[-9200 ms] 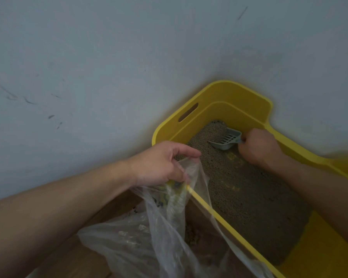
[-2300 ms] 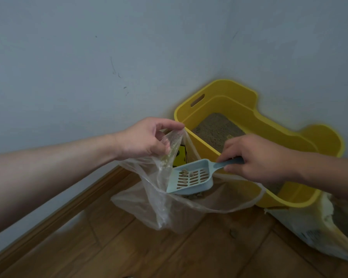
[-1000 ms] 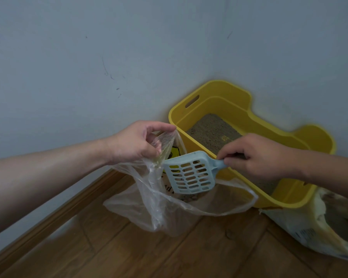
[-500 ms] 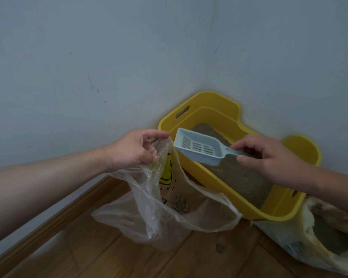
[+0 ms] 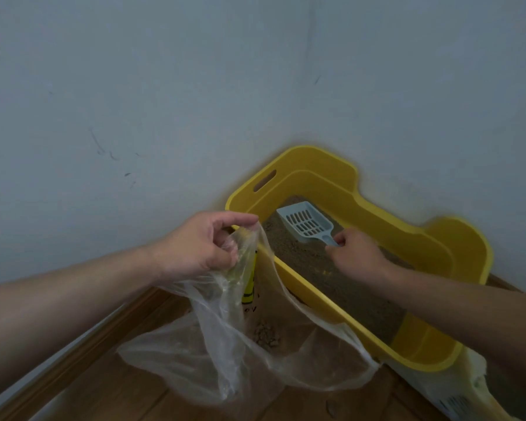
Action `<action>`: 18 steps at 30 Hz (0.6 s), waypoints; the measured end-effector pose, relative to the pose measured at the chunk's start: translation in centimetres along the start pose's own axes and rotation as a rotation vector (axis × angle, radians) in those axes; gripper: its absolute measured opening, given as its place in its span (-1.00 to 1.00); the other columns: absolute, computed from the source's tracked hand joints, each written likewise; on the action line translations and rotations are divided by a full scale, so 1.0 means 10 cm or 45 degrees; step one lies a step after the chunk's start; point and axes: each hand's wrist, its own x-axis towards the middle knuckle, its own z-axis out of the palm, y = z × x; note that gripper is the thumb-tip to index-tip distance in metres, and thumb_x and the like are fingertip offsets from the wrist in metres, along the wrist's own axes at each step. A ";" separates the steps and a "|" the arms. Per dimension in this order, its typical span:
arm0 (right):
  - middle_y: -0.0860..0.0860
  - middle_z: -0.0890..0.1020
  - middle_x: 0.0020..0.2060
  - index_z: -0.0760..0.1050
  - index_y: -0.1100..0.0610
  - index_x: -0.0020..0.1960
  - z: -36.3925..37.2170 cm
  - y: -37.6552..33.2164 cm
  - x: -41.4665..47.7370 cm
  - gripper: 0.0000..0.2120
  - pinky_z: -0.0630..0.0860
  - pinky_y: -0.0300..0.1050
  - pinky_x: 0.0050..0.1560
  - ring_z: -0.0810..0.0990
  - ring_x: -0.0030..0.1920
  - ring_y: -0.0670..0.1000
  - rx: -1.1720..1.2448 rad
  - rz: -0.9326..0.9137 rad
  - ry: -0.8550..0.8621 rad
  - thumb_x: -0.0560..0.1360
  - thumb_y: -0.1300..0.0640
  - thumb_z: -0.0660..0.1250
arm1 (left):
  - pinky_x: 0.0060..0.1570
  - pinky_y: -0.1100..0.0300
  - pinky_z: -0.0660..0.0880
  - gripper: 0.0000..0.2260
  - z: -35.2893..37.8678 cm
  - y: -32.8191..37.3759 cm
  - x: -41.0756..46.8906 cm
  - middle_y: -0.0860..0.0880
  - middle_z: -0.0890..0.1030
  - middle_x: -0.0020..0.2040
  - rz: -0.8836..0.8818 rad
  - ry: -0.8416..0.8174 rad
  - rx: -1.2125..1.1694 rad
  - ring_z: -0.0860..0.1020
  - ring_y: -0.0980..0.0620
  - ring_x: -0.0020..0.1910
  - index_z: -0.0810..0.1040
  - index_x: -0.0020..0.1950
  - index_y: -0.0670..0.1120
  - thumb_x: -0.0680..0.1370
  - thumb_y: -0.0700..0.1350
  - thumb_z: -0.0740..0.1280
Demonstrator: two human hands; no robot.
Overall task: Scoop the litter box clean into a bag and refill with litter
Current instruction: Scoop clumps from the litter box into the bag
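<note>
Left hand (image 5: 201,247), forearm reaching in from the left, pinches the bag (image 5: 222,354) by its rim with curled fingers — right hand (image 5: 357,255), knuckles up, grips the scoop (image 5: 305,223) by its handle.

In the wall corner (image 5: 308,86), a litter box (image 5: 377,214); inside it, a scoop (image 5: 305,221); just left, a bag (image 5: 225,344) on the floor (image 5: 104,390).

I count one yellow litter box (image 5: 456,253), one pale blue scoop (image 5: 305,221), one clear plastic bag (image 5: 225,354) and one litter sack (image 5: 456,399) at the lower right edge. Two hands in view: left hand (image 5: 201,247), right hand (image 5: 359,253). One small heap of clumps (image 5: 266,334) inside the bag.
</note>
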 end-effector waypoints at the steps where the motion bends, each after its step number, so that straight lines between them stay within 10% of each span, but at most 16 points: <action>1: 0.07 0.60 -0.17 0.48 0.09 0.05 0.06 0.00 0.06 -0.92 0.47 -0.09 -0.37 0.58 -0.24 0.02 0.005 0.021 0.001 0.59 0.12 0.26 | -0.29 0.25 0.46 -0.36 -0.01 -0.01 0.02 -0.11 0.57 -0.31 0.001 -0.012 -0.003 0.51 0.05 -0.34 0.50 0.33 0.04 0.39 -0.52 0.38; 11: 0.09 0.61 -0.09 0.50 0.18 0.17 0.54 0.05 0.51 -0.80 0.40 -0.17 -0.39 0.60 -0.12 0.08 0.047 0.127 0.037 0.59 0.14 0.24 | -0.30 0.31 0.46 -0.36 -0.06 -0.14 0.19 -0.10 0.57 -0.29 0.001 -0.045 -0.073 0.51 0.05 -0.32 0.48 0.32 0.05 0.33 -0.42 0.41; 18: 0.05 0.61 -0.33 0.57 0.13 -0.18 0.64 0.02 0.57 -0.78 0.46 -0.13 -0.38 0.59 -0.32 0.00 -0.169 0.087 0.006 0.50 -0.01 0.42 | -0.28 0.26 0.47 -0.35 -0.09 -0.22 0.29 -0.10 0.60 -0.26 -0.027 -0.088 -0.054 0.54 0.07 -0.30 0.47 0.35 0.09 0.38 -0.45 0.41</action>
